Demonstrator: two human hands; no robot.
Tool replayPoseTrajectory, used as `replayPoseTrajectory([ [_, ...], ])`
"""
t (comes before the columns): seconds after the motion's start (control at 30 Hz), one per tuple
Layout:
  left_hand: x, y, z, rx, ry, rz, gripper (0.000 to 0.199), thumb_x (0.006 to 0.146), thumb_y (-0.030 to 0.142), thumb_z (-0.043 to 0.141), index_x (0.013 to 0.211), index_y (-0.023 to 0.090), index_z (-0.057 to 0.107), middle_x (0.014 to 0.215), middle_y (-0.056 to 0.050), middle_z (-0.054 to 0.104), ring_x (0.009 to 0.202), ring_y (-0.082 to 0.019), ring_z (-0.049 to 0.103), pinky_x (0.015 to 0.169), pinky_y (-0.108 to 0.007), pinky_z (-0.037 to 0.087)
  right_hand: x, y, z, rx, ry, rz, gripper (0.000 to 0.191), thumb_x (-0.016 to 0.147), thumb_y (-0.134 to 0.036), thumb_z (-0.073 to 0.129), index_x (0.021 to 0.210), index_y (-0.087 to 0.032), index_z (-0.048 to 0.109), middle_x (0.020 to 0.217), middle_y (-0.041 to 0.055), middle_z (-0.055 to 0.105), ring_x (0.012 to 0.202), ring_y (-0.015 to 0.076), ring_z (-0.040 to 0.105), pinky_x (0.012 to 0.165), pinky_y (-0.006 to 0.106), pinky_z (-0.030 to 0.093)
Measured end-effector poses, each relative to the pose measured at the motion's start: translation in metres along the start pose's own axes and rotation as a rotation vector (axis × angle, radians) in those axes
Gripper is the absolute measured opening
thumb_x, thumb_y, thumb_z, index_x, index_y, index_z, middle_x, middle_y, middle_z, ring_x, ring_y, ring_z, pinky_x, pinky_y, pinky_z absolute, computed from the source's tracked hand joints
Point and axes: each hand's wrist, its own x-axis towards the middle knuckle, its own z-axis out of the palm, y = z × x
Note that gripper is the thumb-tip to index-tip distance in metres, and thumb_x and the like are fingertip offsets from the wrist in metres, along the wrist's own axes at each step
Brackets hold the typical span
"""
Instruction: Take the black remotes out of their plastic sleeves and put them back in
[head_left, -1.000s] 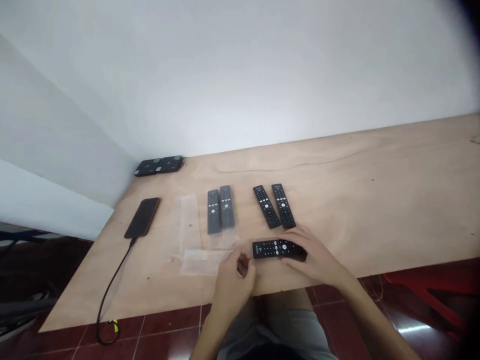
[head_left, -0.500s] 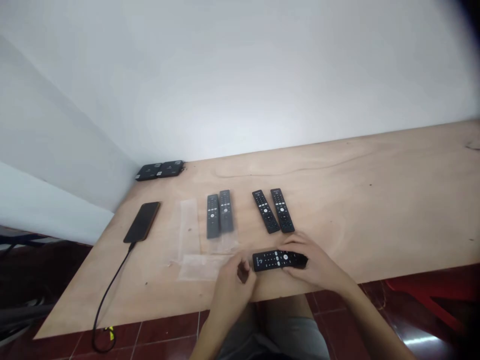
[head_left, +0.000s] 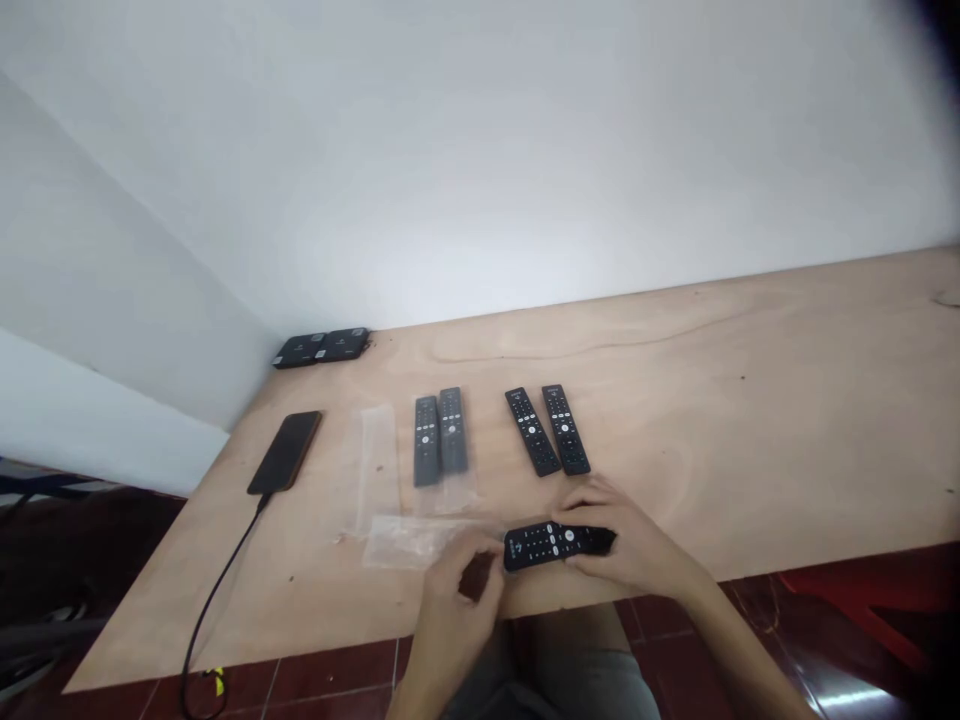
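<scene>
Black plastic remote control point(head_left: 551, 545) sits firmly in our right hand point(head_left: 630, 540), fingers closed over its end; our half-curled left hand point(head_left: 457, 600) rests just beside it.

A black TV remote control point(head_left: 541, 546), lengthwise across the near part of the plywood tabletop point(head_left: 675, 430), button face up: rows of small keys, a round white-marked button mid-body. Its right end under the right hand's fingers point(head_left: 592, 497). Just left of it, a crumpled clear plastic sleeve point(head_left: 420, 541), flat, right beside the curled left hand point(head_left: 461, 600).
</scene>
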Motion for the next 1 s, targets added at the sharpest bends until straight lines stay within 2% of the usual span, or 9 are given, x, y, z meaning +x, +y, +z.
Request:
replayPoseTrajectory([
  [0.13, 0.003, -0.009, -0.007, 0.007, -0.034, 0.153, 0.026, 0.102, 0.014, 0.059, 0.109, 0.026, 0.082, 0.111, -0.006, 0.084, 0.104, -0.023, 0.081, 0.093, -0.036, 0.066, 0.000, 0.000, 0.002, -0.006, 0.005, 0.006, 0.052, 0.085, -0.021, 0.092, 0.133, -0.035, 0.081, 0.124, 0.0049, 0.079, 0.117, 0.0327, 0.071, 0.114, 0.056, 0.050],
  [0.3, 0.012, -0.011, -0.018, 0.020, -0.139, 0.354, 0.037, 0.103, 0.006, 0.060, 0.122, 0.028, 0.082, 0.113, -0.006, 0.084, 0.109, -0.022, 0.081, 0.095, -0.035, 0.068, 0.000, 0.000, 0.004, -0.010, 0.021, 0.010, 0.044, 0.086, -0.022, 0.092, 0.128, -0.032, 0.083, 0.126, 0.0055, 0.079, 0.118, 0.0321, 0.071, 0.114, 0.054, 0.049],
  [0.4, 0.015, -0.008, -0.024, 0.041, -0.106, 0.429, 0.037, 0.104, 0.006, 0.063, 0.127, 0.029, 0.080, 0.117, -0.007, 0.083, 0.114, -0.023, 0.080, 0.100, -0.039, 0.068, 0.000, -0.001, 0.004, -0.005, 0.020, 0.013, 0.044, 0.087, -0.024, 0.093, 0.129, -0.033, 0.082, 0.127, 0.0053, 0.079, 0.120, 0.0321, 0.070, 0.115, 0.054, 0.048],
  [0.47, 0.016, -0.008, -0.027, 0.084, -0.059, 0.409, 0.036, 0.103, 0.011, 0.070, 0.133, 0.030, 0.077, 0.124, -0.008, 0.082, 0.121, -0.026, 0.079, 0.105, -0.044, 0.067, 0.000, -0.002, 0.003, 0.000, 0.022, 0.022, 0.048, 0.087, -0.024, 0.093, 0.133, -0.035, 0.081, 0.128, 0.0049, 0.079, 0.121, 0.0324, 0.070, 0.117, 0.054, 0.048],
  [0.57, 0.017, -0.015, -0.029, 0.173, -0.092, 0.341, 0.062, 0.098, 0.020, 0.081, 0.156, 0.033, 0.064, 0.142, -0.010, 0.078, 0.134, -0.031, 0.075, 0.112, -0.051, 0.066, 0.001, -0.003, 0.002, 0.005, 0.025, 0.024, 0.051, 0.088, -0.023, 0.092, 0.137, -0.036, 0.080, 0.128, 0.0050, 0.079, 0.122, 0.0326, 0.070, 0.117, 0.055, 0.048],
  [0.63, 0.017, -0.020, -0.026, 0.211, -0.128, 0.336, 0.079, 0.097, 0.021, 0.083, 0.168, 0.036, 0.051, 0.149, -0.010, 0.075, 0.141, -0.032, 0.071, 0.118, -0.054, 0.063, 0.001, -0.004, 0.002, 0.005, 0.022, 0.022, 0.050, 0.089, -0.023, 0.091, 0.136, -0.036, 0.081, 0.128, 0.0050, 0.079, 0.122, 0.0325, 0.070, 0.117, 0.054, 0.048],
  [0.73, 0.015, -0.025, -0.019, 0.228, -0.145, 0.369, 0.086, 0.102, 0.023, 0.080, 0.175, 0.037, 0.038, 0.148, -0.009, 0.077, 0.146, -0.032, 0.068, 0.123, -0.057, 0.059, 0.002, -0.003, 0.002, 0.010, 0.031, 0.024, 0.048, 0.089, -0.024, 0.092, 0.134, -0.036, 0.081, 0.128, 0.0047, 0.079, 0.123, 0.0325, 0.070, 0.118, 0.054, 0.048],
  [0.87, 0.011, -0.024, -0.014, 0.263, -0.104, 0.398, 0.079, 0.103, 0.028, 0.079, 0.173, 0.036, 0.043, 0.158, -0.011, 0.070, 0.148, -0.033, 0.067, 0.122, -0.057, 0.060, 0.001, -0.004, 0.001, 0.011, 0.030, 0.036, 0.048, 0.089, -0.023, 0.091, 0.134, -0.036, 0.081, 0.128, 0.0041, 0.079, 0.123, 0.0320, 0.069, 0.116, 0.052, 0.049],
  [1.0, 0.008, -0.027, -0.016, 0.265, -0.006, 0.400, 0.067, 0.101, 0.030, 0.083, 0.163, 0.033, 0.056, 0.150, -0.010, 0.075, 0.140, -0.032, 0.073, 0.117, -0.055, 0.064, 0.000, -0.004, 0.002, -0.002, 0.025, 0.037, 0.050, 0.089, -0.023, 0.091, 0.136, -0.036, 0.081, 0.127, 0.0050, 0.079, 0.121, 0.0321, 0.070, 0.117, 0.055, 0.048],
])
